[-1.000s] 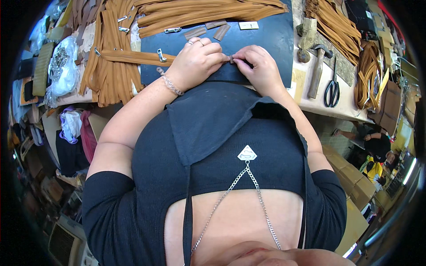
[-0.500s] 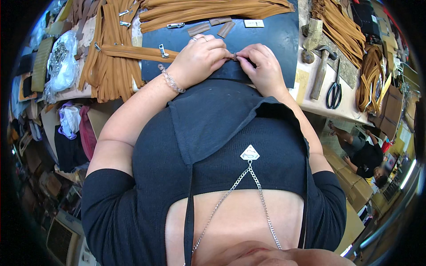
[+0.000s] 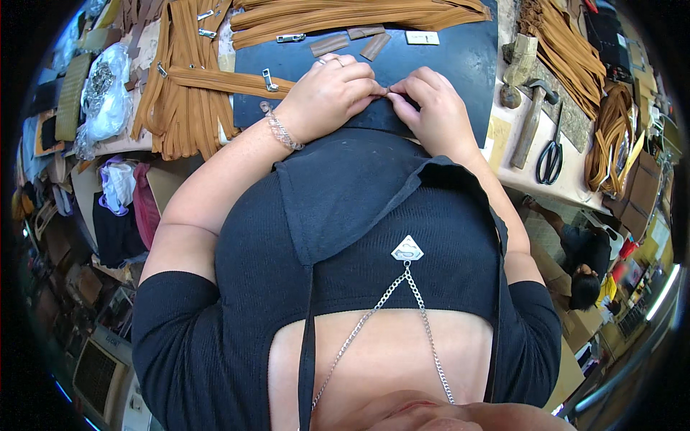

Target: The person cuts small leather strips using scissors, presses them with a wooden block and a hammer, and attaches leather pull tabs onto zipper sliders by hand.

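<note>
My left hand [image 3: 338, 93] is closed over the end of a tan zipper [image 3: 230, 81], whose tape runs off to the left with a silver slider [image 3: 269, 80] on it. My right hand [image 3: 430, 104] pinches at the same end, its thumb and forefinger meeting the left fingertips. Only a sliver of a small brown tab [image 3: 386, 93] shows between them; the fingers hide the rest. Beyond my hands, brown strips [image 3: 329, 45] lie on the black work board [image 3: 460, 79], close to a small white block [image 3: 422, 37].
Tan zippers lie bundled along the board's far edge [image 3: 359, 18] and piled at left [image 3: 172, 118]. On the right are a hammer [image 3: 530, 122], black scissors [image 3: 550, 158] and more zipper bundles [image 3: 564, 57]. A clear plastic bag [image 3: 108, 93] sits far left. Another person [image 3: 586, 251] is at lower right.
My fingertips have drawn closer together at the zipper's end, so less of the brown tab shows. The whole view has shifted slightly. The other person at lower right has bent over.
</note>
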A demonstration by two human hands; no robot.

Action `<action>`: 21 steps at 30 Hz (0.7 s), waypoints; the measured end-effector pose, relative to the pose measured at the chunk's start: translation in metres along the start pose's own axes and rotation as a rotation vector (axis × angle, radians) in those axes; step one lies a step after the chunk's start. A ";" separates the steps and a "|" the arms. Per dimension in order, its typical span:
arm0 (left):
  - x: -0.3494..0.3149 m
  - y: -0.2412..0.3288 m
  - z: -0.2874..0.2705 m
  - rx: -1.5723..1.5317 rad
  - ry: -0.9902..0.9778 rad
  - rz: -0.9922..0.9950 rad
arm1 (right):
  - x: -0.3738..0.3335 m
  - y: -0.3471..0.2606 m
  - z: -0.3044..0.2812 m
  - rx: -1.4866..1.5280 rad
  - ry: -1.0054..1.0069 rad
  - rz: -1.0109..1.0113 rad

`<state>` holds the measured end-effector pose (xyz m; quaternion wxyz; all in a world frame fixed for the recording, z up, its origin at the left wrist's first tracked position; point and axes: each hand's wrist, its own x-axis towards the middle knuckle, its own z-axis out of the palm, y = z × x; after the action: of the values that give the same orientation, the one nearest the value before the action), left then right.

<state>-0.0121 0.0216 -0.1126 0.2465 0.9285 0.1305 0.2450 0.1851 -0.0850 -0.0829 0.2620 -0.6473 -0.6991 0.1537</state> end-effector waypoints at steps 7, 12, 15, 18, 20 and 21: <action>0.000 0.000 -0.001 -0.013 -0.003 -0.004 | -0.001 0.003 0.000 -0.018 -0.004 -0.036; -0.001 -0.003 0.002 0.002 0.004 0.014 | -0.002 0.002 0.000 -0.042 -0.026 -0.017; 0.000 -0.002 0.000 0.007 -0.002 0.009 | -0.002 0.004 0.000 -0.046 -0.015 -0.036; 0.002 0.002 -0.002 0.030 -0.003 -0.001 | -0.003 0.008 0.001 -0.055 0.007 -0.055; 0.005 0.004 -0.001 0.053 0.000 -0.004 | -0.002 0.008 0.002 -0.057 0.034 -0.093; 0.008 0.006 0.000 0.055 0.029 -0.005 | -0.002 0.008 0.003 -0.059 0.038 -0.088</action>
<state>-0.0046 0.0194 -0.1067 0.2198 0.9309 0.1431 0.2543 0.1907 -0.0858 -0.0900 0.2624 -0.6263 -0.7259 0.1091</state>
